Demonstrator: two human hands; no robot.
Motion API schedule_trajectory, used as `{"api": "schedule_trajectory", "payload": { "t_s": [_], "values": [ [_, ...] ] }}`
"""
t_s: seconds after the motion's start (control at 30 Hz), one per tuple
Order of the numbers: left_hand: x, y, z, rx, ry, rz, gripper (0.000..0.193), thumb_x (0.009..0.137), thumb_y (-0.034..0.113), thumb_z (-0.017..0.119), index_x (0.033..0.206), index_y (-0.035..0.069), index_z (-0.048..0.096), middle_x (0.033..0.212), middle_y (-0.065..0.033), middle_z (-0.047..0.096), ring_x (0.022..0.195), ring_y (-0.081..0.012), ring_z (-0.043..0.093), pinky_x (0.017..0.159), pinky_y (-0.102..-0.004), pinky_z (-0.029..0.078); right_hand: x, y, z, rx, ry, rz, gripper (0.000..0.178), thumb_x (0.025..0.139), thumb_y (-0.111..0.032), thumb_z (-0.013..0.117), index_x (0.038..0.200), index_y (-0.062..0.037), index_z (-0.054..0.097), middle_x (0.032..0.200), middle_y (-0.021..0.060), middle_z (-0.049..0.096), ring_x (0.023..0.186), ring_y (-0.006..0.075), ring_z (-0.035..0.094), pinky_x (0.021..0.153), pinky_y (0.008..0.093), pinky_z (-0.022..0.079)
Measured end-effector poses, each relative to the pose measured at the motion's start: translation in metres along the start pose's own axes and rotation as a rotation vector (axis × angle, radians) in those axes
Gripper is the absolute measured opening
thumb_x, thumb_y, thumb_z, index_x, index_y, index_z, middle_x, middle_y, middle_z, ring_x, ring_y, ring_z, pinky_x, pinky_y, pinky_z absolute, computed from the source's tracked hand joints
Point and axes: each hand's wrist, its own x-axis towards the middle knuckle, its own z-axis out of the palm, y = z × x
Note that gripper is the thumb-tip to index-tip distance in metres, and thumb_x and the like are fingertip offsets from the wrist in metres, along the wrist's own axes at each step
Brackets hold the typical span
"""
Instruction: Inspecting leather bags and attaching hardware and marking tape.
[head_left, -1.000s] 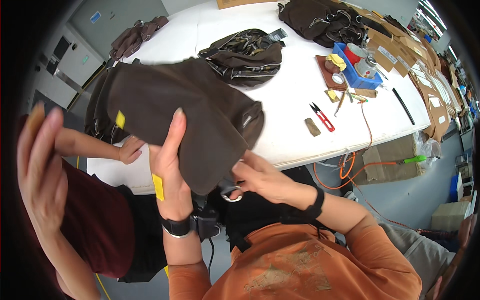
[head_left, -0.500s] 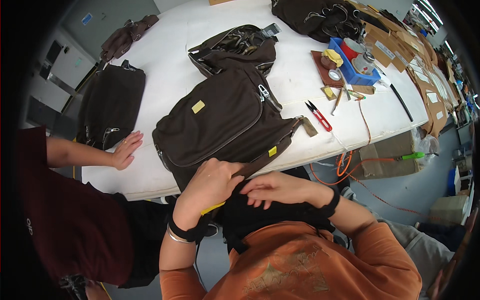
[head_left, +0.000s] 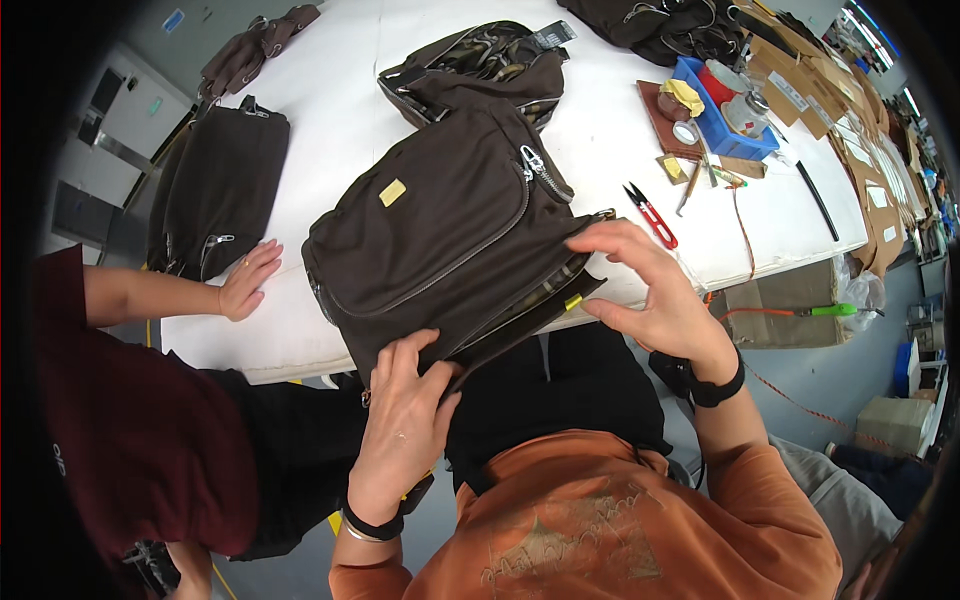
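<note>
A dark brown fabric bag [head_left: 420,230] lies on the table in front of me, with a curved zipper and a small yellow patch on its upper face. Its near edge gapes a little, showing patterned lining. My left hand [head_left: 405,415] is closed over the near left end of that edge, fingers on top; its thumb side faces the opening. At the right end, my right hand [head_left: 660,295] is open, with thumb and fingers wide apart. The fingertips touch the bag's corner and the thumb lies beside a yellow tab [head_left: 573,301] on the edge.
Red-handled thread snips [head_left: 652,217] lie right of the bag, near a blue bin [head_left: 725,130] with jars. Behind it sits another open brown bag [head_left: 475,75]. At left, a co-worker's hand [head_left: 250,280] rests on the white table [head_left: 230,345] beside a dark bag [head_left: 230,180].
My hands have parted: the right moved up and right to the bag's corner, the left slightly down. The bag's near edge has opened, baring the lining.
</note>
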Motion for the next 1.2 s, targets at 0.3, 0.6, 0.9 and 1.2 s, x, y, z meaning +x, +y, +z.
{"api": "schedule_trajectory", "payload": {
  "t_s": [0.3,0.6,0.9,1.2],
  "values": [
    [-0.019,-0.017,0.015,-0.106,0.131,0.031,0.020,0.075,0.000,0.067,0.094,-0.001,0.067,0.119,-0.0141,0.061,0.107,-0.0310,0.054,0.089,-0.0383,0.047,0.005,0.016,0.009,-0.093,-0.222,-0.112,0.041,0.062,0.005,0.067,0.101,-0.0073,0.070,0.131,0.0085,0.053,0.109,0.0281,0.049,0.095,0.0384,0.041],
    [-0.020,-0.037,0.008,-0.303,0.149,-0.015,0.016,0.078,0.002,0.066,0.094,-0.002,0.066,0.104,-0.0137,0.067,0.101,-0.0285,0.059,0.085,-0.0356,0.048,0.018,0.009,0.010,-0.329,-0.391,-0.200,0.022,0.077,-0.016,0.069,0.097,-0.0058,0.070,0.104,0.0099,0.063,0.094,0.0265,0.052,0.082,0.0356,0.046],
    [-0.007,-0.047,0.018,-0.378,0.310,-0.351,0.020,0.090,0.018,0.063,0.097,-0.001,0.063,0.070,-0.0167,0.064,0.062,-0.0265,0.064,0.061,-0.0285,0.048,0.021,0.011,0.034,-0.446,-0.162,0.006,0.026,0.088,-0.028,0.062,0.085,-0.0023,0.063,0.068,0.0168,0.056,0.068,0.0354,0.058,0.062,0.0427,0.047],
    [0.011,-0.053,0.027,-0.387,0.416,-0.372,0.022,0.086,0.017,0.067,0.102,0.002,0.066,0.087,-0.0186,0.067,0.080,-0.0274,0.068,0.072,-0.0306,0.049,0.020,0.018,0.035,-0.353,-0.057,0.054,0.020,0.086,-0.021,0.064,0.089,-0.0011,0.062,0.076,0.0184,0.061,0.074,0.0362,0.060,0.064,0.0418,0.047]
  ]
}}
